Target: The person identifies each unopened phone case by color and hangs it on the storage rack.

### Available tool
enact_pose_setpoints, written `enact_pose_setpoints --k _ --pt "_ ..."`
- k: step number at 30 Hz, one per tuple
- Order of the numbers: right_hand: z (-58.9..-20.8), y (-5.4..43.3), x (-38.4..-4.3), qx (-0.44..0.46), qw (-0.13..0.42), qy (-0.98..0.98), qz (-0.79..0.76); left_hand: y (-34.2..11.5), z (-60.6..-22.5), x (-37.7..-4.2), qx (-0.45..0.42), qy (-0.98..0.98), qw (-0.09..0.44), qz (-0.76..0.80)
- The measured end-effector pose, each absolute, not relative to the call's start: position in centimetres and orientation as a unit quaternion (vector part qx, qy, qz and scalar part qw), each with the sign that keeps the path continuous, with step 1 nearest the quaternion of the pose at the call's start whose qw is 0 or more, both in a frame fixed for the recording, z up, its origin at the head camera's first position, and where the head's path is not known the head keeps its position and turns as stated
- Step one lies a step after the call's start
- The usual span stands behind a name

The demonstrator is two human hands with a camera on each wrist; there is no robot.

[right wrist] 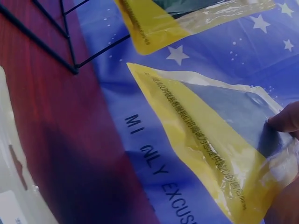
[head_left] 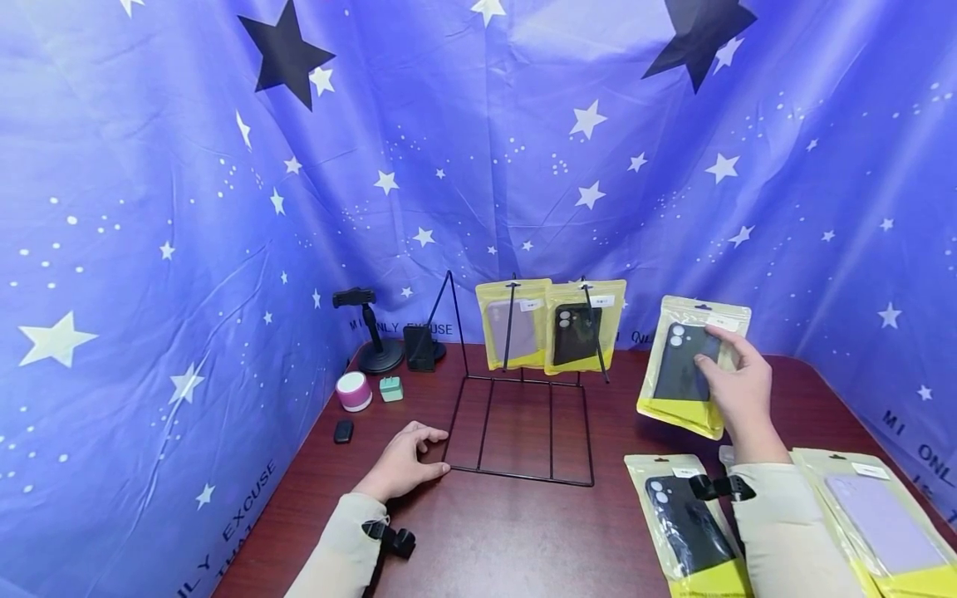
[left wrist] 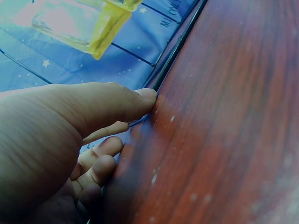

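My right hand (head_left: pixel 740 390) holds up a packaged phone case (head_left: pixel 684 365), dark and sealed in a clear and yellow pouch, pinched along its right edge. The pouch's yellow lower end with printed text shows in the right wrist view. At the front left corner of a black wire display rack (head_left: pixel 517 477), my left hand (head_left: pixel 407 461) has its thumb and fingertips on the base wire. The left wrist view shows the thumb against that wire and the other fingers bent. From the rack's hooks hang a lilac packaged case (head_left: pixel 512 328) and a black one (head_left: pixel 574 332).
More packaged cases, a dark one (head_left: pixel 688 523) and a lilac one (head_left: pixel 882 515), lie at the table's right front. Along the left stand a phone stand (head_left: pixel 380 353), a black upright object (head_left: pixel 420 347), a pink-and-white jar (head_left: pixel 354 391), a green charger (head_left: pixel 391 388) and a small black item (head_left: pixel 343 431).
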State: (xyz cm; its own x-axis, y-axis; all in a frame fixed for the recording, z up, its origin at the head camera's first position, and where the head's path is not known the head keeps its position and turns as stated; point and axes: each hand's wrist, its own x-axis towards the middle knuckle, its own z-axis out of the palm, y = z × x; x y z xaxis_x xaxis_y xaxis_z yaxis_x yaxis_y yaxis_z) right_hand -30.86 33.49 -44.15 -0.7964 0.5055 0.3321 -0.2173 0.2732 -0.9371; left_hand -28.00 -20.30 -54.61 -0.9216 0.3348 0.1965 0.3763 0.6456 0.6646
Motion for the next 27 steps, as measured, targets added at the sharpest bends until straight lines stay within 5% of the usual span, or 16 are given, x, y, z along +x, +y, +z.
enact_pose_setpoints --k 27 --pt "-38.1 32.2 -26.3 0.011 0.397 -0.728 0.559 -20.2 -54.2 -27.8 -0.194 -0.907 0.026 -0.372"
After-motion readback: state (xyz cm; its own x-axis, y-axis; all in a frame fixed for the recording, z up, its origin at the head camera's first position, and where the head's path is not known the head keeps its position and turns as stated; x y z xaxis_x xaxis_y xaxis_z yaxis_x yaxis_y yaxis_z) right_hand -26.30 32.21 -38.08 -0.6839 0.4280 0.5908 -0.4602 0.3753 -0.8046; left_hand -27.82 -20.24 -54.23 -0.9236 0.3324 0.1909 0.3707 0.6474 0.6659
